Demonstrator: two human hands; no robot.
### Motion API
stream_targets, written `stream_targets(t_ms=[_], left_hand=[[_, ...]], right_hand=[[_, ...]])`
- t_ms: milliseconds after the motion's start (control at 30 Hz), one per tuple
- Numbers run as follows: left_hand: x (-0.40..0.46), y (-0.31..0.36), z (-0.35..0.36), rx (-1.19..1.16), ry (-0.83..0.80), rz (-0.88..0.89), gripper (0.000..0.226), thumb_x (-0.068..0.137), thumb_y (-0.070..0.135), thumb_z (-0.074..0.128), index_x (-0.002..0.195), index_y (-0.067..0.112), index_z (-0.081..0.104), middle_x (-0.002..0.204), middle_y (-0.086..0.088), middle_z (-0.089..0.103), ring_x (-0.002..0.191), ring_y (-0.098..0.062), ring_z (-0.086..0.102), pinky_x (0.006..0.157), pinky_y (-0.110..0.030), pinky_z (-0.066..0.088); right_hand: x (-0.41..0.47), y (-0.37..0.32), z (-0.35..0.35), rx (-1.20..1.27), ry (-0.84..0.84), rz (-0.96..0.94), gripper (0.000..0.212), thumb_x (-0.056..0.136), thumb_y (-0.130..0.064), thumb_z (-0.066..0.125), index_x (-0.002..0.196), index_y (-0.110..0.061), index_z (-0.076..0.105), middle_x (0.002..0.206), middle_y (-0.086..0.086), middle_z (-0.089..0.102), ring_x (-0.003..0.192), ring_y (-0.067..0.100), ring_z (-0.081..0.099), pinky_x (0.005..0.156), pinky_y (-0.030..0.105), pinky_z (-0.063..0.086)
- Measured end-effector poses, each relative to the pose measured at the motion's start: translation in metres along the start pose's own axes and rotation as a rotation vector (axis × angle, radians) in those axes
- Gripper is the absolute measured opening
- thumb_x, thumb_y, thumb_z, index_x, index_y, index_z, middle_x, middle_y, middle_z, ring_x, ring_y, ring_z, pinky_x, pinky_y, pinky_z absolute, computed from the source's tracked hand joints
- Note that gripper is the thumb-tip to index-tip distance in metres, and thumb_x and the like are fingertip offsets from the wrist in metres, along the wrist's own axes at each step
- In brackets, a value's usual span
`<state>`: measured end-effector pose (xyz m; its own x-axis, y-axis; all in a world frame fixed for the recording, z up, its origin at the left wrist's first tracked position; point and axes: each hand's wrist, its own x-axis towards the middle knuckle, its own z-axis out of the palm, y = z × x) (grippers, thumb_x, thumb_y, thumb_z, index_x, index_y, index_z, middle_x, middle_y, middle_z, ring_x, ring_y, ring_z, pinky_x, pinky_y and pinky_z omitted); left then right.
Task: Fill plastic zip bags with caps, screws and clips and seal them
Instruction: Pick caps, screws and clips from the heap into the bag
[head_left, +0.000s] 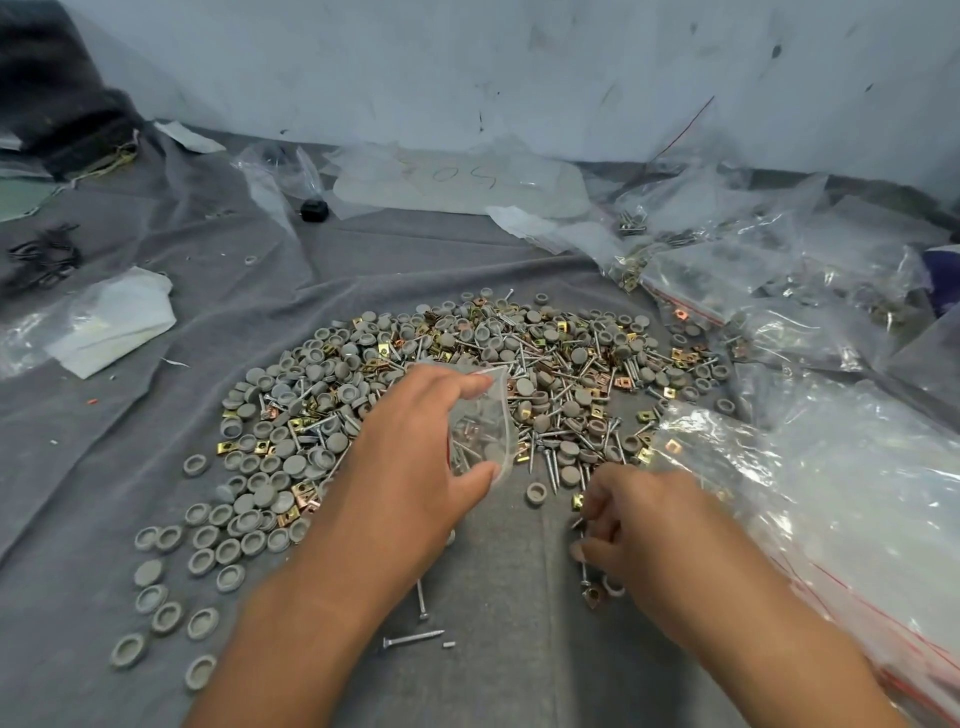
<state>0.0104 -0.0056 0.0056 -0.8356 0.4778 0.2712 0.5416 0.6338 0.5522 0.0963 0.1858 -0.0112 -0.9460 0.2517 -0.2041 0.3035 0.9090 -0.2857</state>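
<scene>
Holding a small clear zip bag (480, 423) between thumb and forefinger, the person's left hand (415, 447) keeps it spread above the near edge of the heap, the forefinger on the bag's top rim and the thumb on its lower edge; a few screws, a cap and a copper-coloured clip show through the plastic. Just to the right of those fingers, the right hand (639, 525) is curled low over the grey cloth (93, 415), its fingertips bunched around a screw (583, 564) and some small pieces, though exactly how many it grips I cannot tell. Beyond both sets of fingers lies the big mixed pile (441, 374): grey round caps (291, 462), long silver screws and brass clips (304, 488) all tumbled together, with loose caps trailing off to the left of the left wrist. Two stray screws (413, 638) lie on the cloth below the left forearm. Right of the right hand's knuckles sits a heap of clear bags with red zip strips (831, 499), and farther off, filled bags (727, 270) are stacked near the wall (467, 62).
</scene>
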Motion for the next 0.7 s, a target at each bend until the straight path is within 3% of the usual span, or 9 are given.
stream_targets(t_ms=[67,167,400,533,700], left_hand=[[0.0,0.0,0.0,0.001,-0.006,0.003,0.067,0.074,0.026,0.086,0.134,0.028,0.058,0.12,0.025,0.047,0.099,0.02,0.04,0.094,0.007,0.019],[0.001,-0.001,0.0,0.002,-0.006,0.0,0.067,0.074,0.026,0.087,0.134,0.027,0.058,0.12,0.025,0.047,0.098,0.019,0.041,0.094,0.007,0.019],[0.001,-0.004,0.001,0.016,-0.008,-0.006,0.068,0.076,0.033,0.084,0.137,0.034,0.054,0.121,0.031,0.043,0.102,0.018,0.039,0.092,0.006,0.024],[0.001,-0.006,0.002,0.017,-0.006,-0.006,0.069,0.076,0.034,0.083,0.138,0.036,0.052,0.121,0.032,0.042,0.105,0.018,0.038,0.089,0.001,0.03],[0.001,-0.006,0.002,0.015,-0.004,-0.006,0.069,0.075,0.036,0.082,0.137,0.036,0.052,0.121,0.031,0.044,0.099,0.014,0.044,0.087,-0.003,0.031]], right_hand=[[-0.003,-0.005,0.0,-0.058,0.04,-0.03,0.014,0.087,-0.029,0.068,0.099,-0.029,0.06,0.091,-0.009,0.068,0.085,0.016,0.066,0.075,0.037,0.058],[-0.007,-0.006,-0.002,-0.102,0.074,-0.043,0.018,0.09,-0.023,0.057,0.106,-0.031,0.058,0.092,-0.009,0.067,0.087,0.018,0.065,0.073,0.036,0.056],[-0.017,-0.007,-0.007,-0.183,0.039,-0.104,0.028,0.088,-0.026,0.06,0.111,-0.032,0.046,0.104,-0.011,0.061,0.098,0.021,0.063,0.076,0.035,0.054],[-0.015,-0.004,-0.002,-0.089,0.013,-0.119,0.034,0.083,-0.02,0.063,0.108,-0.034,0.044,0.1,-0.012,0.057,0.088,0.016,0.06,0.075,0.035,0.053],[-0.009,0.011,-0.012,0.23,0.001,-0.032,0.033,0.075,-0.009,0.071,0.089,-0.036,0.057,0.084,-0.019,0.067,0.064,-0.003,0.063,0.053,0.014,0.048]])
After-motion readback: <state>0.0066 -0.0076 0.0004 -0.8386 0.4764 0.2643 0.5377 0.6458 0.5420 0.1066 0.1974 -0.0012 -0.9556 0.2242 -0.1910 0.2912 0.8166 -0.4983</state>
